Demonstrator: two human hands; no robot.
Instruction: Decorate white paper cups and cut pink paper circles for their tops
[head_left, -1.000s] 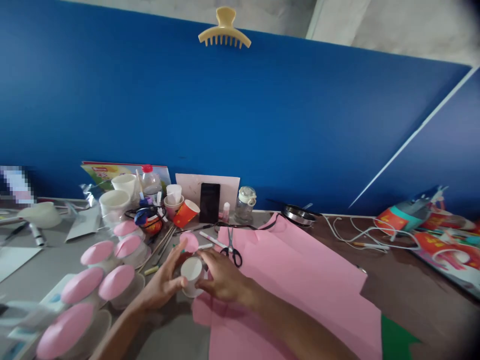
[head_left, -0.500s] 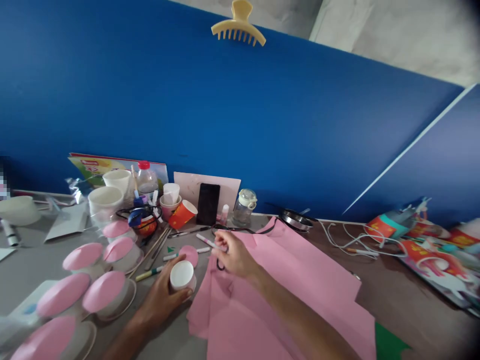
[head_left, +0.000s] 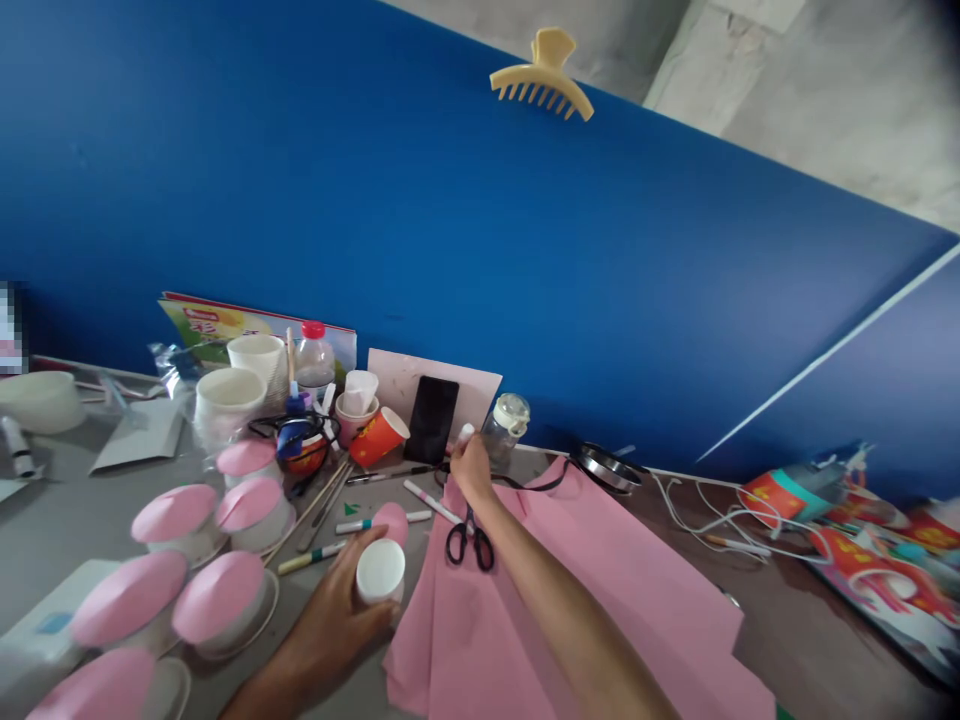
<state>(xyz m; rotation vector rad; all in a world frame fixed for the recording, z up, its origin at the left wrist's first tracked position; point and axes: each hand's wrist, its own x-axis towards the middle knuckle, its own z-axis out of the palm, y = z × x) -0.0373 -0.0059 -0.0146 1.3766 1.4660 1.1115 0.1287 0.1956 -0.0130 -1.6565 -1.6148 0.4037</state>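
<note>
My left hand point(head_left: 341, 605) is closed around a small white paper cup point(head_left: 381, 570), its opening facing up. A pink paper disc point(head_left: 391, 523) lies just behind the cup. My right hand point(head_left: 471, 468) reaches to the back of the table, its fingers closed around a small white-capped bottle point(head_left: 466, 432), mostly hidden by them. Beneath the right wrist, black-handled scissors point(head_left: 470, 545) rest on pink paper sheets point(head_left: 600, 580). A white marker point(head_left: 431, 500) lies at the sheets' left edge.
Several upturned white cups with pink paper tops point(head_left: 221, 598) stand at left. A dark phone point(head_left: 431, 418) leans on a board, beside a glass jar point(head_left: 508, 425) and a red cup point(head_left: 380, 437). White cables point(head_left: 705, 520) and a black tape roll point(head_left: 609, 468) lie at right.
My right hand has moved away from the marker, back to the white-capped bottle, uncovering the scissors. The left hand still holds the cup. The whole view has shifted slightly.
</note>
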